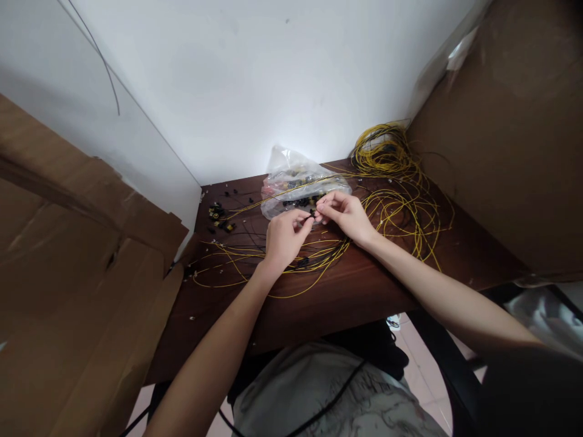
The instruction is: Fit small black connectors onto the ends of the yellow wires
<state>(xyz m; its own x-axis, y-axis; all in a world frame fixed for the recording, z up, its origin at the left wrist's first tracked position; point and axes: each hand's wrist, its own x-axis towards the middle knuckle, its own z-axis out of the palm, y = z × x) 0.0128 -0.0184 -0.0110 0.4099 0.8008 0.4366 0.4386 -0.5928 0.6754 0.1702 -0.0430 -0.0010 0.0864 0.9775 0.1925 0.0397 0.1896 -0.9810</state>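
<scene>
My left hand (pixel 286 238) is closed in a pinch, with a small black connector piece (pixel 312 213) at its fingertips. Close against it, my right hand (pixel 347 217) pinches too, its thumb and forefinger pressed together; what they hold is too small to make out. Just behind both hands lies a clear plastic bag (pixel 282 209) with many small black and yellow parts in it. Yellow and black wires (pixel 319 261) run over the table below my hands. A few yellow wires cross on top of the bag.
A wooden table (pixel 346 303) stands against a white wall. Small black and yellow parts (pixel 218 212) lie loose on the left. At the back right is a coil of yellow wire (pixel 380 152). Cardboard boxes flank the table, left (pixel 82 291) and right (pixel 505 152).
</scene>
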